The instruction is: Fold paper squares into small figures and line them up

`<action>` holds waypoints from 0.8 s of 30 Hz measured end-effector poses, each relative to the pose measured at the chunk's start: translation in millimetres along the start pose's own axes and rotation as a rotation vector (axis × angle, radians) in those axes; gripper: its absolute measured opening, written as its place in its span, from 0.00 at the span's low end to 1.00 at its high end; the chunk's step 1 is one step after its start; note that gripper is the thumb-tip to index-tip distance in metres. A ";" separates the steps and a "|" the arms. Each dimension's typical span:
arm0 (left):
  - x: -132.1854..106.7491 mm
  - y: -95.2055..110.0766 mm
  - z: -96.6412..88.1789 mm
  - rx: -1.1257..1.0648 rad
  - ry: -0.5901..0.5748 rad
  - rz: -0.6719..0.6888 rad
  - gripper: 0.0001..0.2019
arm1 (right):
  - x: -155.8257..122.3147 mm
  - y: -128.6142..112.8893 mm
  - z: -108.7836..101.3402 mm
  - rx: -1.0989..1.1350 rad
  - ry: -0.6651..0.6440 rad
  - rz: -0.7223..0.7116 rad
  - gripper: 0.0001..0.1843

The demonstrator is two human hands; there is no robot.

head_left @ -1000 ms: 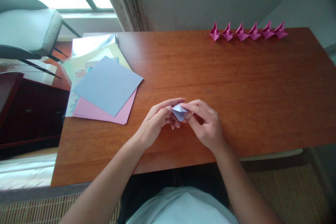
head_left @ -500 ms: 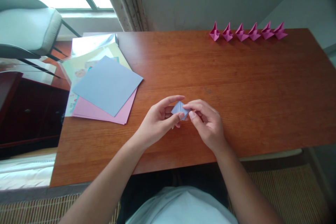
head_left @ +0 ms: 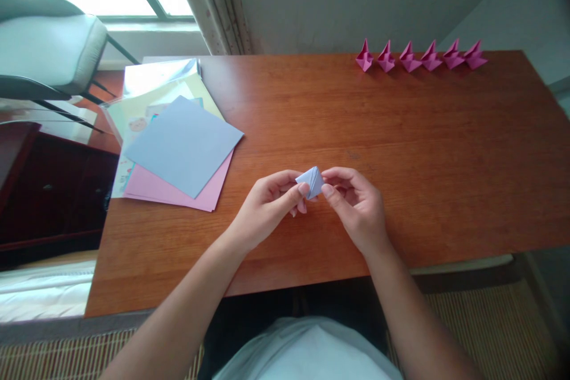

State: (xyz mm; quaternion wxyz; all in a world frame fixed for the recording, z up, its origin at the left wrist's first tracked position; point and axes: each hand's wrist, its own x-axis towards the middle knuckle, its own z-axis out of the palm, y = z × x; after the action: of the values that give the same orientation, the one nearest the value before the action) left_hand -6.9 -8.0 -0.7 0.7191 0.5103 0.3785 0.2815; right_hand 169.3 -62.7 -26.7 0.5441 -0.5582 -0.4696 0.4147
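Between my hands, above the front part of the wooden table (head_left: 285,113), is a small folded piece of light blue origami paper (head_left: 313,180), diamond-shaped with a crease line down its face. My left hand (head_left: 269,205) pinches its left side, thumb on the front face and fingers behind. At the right corner, the thumb and index finger of my right hand (head_left: 356,205) close on the paper's edge. The fingers behind the paper are partly hidden.
Several pink folded paper figures (head_left: 409,58) stand in a row along the back right edge. On the left lie a blue paper sheet (head_left: 184,145), pink sheets (head_left: 205,196) beneath it and a clear packet (head_left: 133,80). A chair (head_left: 53,47) stands beyond the left edge.
The folded blue paper has turned and shifted slightly right and up. My right fingers have moved from its front face to its right corner; my left index finger has lowered behind it.
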 end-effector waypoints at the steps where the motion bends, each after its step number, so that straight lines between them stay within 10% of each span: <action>1: 0.0 0.2 -0.1 0.005 -0.003 -0.002 0.15 | -0.1 0.5 0.0 -0.001 0.000 -0.001 0.08; 24: 0.2 -5.2 3.3 0.099 0.062 0.015 0.14 | -0.1 1.8 2.2 -0.159 -0.023 -0.010 0.09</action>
State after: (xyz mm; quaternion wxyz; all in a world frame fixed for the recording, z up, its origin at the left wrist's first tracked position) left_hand -3.9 -11.2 -5.0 0.6788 0.5392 0.4101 0.2834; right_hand 167.3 -62.3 -28.7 0.4947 -0.5925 -0.5100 0.3796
